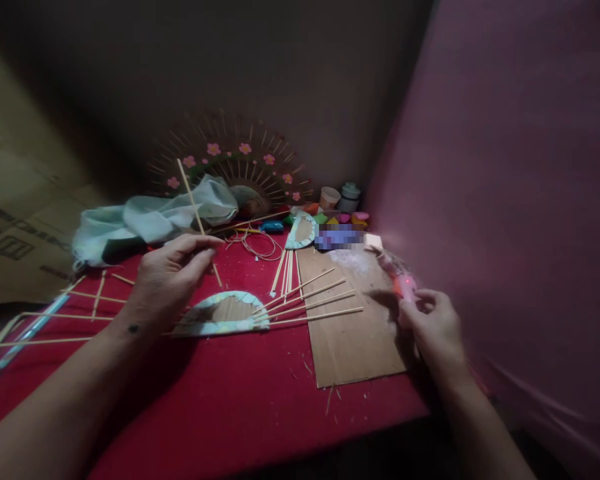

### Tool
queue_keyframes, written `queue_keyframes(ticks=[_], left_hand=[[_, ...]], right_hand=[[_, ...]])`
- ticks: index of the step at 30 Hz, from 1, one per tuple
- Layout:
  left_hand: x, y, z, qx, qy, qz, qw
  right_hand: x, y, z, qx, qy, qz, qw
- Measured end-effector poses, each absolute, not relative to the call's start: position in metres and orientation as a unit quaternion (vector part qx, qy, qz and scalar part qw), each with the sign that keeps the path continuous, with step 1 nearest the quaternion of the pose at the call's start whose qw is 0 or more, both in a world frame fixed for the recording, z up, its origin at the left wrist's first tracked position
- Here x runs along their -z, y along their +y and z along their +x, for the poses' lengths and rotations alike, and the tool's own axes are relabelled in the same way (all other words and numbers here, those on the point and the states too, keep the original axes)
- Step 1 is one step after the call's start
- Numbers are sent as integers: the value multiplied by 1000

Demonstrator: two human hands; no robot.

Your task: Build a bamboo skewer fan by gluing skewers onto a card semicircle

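Note:
Pinched between the thumb and fingers of my left hand point(180, 267) is a thin bamboo stick point(190, 191), tilted with its top to the left. Below it on the red cloth lies a half-round cardboard piece point(233, 327) with a pale patterned rim; several sticks fan out from both of its sides. At the right, my right hand point(433, 327) is closed on a small pink hot glue gun point(405, 285) with a glowing red light. Its nozzle end is dim and blurred, over the cardboard sheet point(355, 347).
A second half-round piece point(300, 231) with sticks lies farther back. Behind are a flowered stick fan point(245, 148), crumpled pale fabric point(155, 217), a coil of cord point(257, 245), a paper cup point(329, 198) and a jar point(349, 197). A carton point(25, 200) stands left; pink fabric point(505, 167) hangs right.

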State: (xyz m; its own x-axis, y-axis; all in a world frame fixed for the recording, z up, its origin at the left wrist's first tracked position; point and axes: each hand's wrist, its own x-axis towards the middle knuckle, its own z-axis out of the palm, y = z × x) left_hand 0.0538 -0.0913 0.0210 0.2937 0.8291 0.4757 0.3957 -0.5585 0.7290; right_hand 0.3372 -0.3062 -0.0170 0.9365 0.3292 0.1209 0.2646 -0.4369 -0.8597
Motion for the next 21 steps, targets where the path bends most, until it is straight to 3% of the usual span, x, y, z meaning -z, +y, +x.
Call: queue_keyframes(ticks=[3, 8, 15, 21], left_hand=[[-24, -92, 53, -461, 388, 752, 268], [-26, -91, 48, -466, 353, 756, 293], [-35, -93, 39, -439, 369, 769, 283], [-38, -86, 27, -465, 344, 787, 216]], right_hand=[[12, -312, 328, -185, -145, -699, 675], [2, -318, 308, -443, -186, -496, 723], [-20, -317, 289, -457, -201, -483, 719], [-47, -293, 284, -457, -331, -492, 663]])
